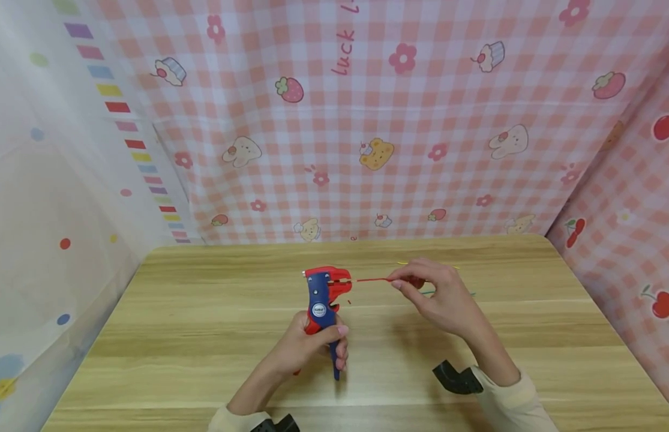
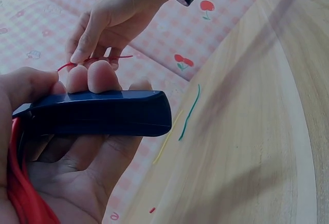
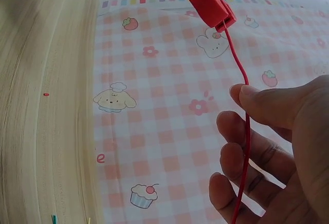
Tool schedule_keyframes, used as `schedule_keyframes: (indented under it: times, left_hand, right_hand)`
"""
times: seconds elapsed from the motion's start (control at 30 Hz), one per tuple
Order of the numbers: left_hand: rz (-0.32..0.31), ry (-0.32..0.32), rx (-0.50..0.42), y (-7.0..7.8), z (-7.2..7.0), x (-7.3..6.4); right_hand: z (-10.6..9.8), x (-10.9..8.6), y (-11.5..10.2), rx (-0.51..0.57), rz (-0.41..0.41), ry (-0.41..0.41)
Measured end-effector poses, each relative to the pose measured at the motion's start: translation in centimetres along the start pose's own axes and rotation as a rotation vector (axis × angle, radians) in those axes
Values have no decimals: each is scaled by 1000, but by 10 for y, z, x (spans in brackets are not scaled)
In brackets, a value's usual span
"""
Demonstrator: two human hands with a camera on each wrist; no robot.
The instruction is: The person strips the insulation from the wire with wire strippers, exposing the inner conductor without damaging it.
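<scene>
My left hand (image 1: 311, 343) grips the blue handle of a red and blue wire stripper (image 1: 317, 295), its head upright above the table. Between thumb and index finger, my right hand (image 1: 439, 297) pinches a thin red wire (image 1: 373, 279) that points left at the tool's red nose. In the right wrist view, the wire's end (image 3: 225, 24) looks pale, bare of its red cover, and overlaps the tip of the stripper's nose (image 3: 218, 16). The rest of the wire (image 3: 241, 188) runs down along the right hand's loosely bent fingers.
A small red bit of insulation (image 2: 152, 210) lies on the wooden table (image 1: 204, 336). A green wire (image 2: 190, 112) and a yellow wire (image 2: 168, 136) lie side by side on it, partly behind the right hand in the head view. Patterned cloth (image 1: 334, 120) hangs behind the table.
</scene>
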State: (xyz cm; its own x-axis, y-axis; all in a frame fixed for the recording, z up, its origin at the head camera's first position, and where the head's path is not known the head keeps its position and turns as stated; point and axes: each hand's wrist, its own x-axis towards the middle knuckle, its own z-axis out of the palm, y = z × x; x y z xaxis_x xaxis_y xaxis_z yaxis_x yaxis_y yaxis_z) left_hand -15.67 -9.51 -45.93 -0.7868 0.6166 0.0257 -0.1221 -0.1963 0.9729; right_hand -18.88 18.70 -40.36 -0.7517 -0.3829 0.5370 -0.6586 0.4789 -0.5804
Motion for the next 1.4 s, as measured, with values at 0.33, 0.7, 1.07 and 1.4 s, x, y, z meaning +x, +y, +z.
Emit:
schedule_keyframes:
  times: [0.33, 0.7, 1.07, 1.4]
  left_hand:
    - [2, 24, 14, 0, -6, -2]
    - [-11, 52, 32, 0, -16, -5]
    - [-32, 89, 51, -6, -25, -6]
    - [-42, 108, 70, -6, -33, -1]
  right_hand:
    - [1, 0, 2, -8, 2, 6]
    - [4, -2, 8, 12, 52, -17]
    - [4, -7, 20, -19, 102, -31]
    - [0, -6, 29, -49, 118, -32]
